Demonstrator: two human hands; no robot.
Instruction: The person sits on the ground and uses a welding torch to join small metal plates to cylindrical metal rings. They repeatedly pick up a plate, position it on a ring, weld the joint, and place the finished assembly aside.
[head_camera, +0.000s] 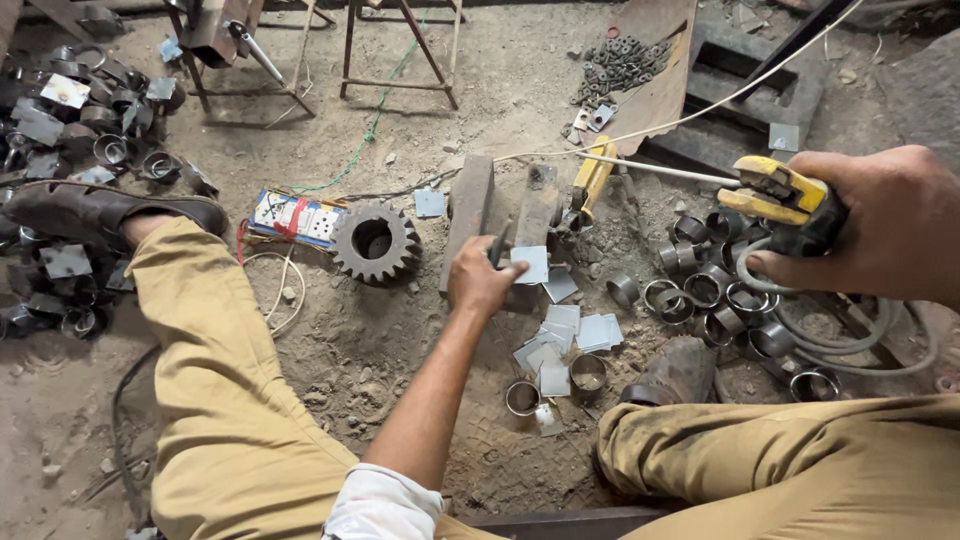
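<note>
Electrode holder (782, 203), yellow and black, gripped high on the right side of the view, over a heap of short steel rings (712, 290). Right hand (880, 225) wrapped tight around its handle, fingers curled under, thumb side up. Thin welding rod (660, 169) clamped in its nose, running left toward a second yellow clamp (592, 180) on the ground. Grey cable (850, 340) looping down from the handle across the rings.

Left hand (480, 280) lower and nearer the middle, fingers pinched around a small dark tool (497, 245) (kind impossible to tell from here), tip just beside a small square steel plate (530, 263). Plate resting against a flat steel bar (537, 215); a rusty block (468, 210) lying parallel just to the left of that bar.

More square plates (570, 330) scattered loosely below the hand, with two rings (555, 385) among them. Big toothed gear (375, 242) flat on the dirt to the left, touching a wrapped white, blue and red box (298, 217). Khaki trouser legs (220, 380) spread to either side, worn brown shoe (100, 208) at far left, another shoe (675, 372) near the rings. Further pile of rings and plates (80, 120) at upper left; small nuts or washers (620, 62) heaped on a rusty sheet (655, 95) at top. Metal stand legs (400, 60) on the sandy floor beyond.
</note>
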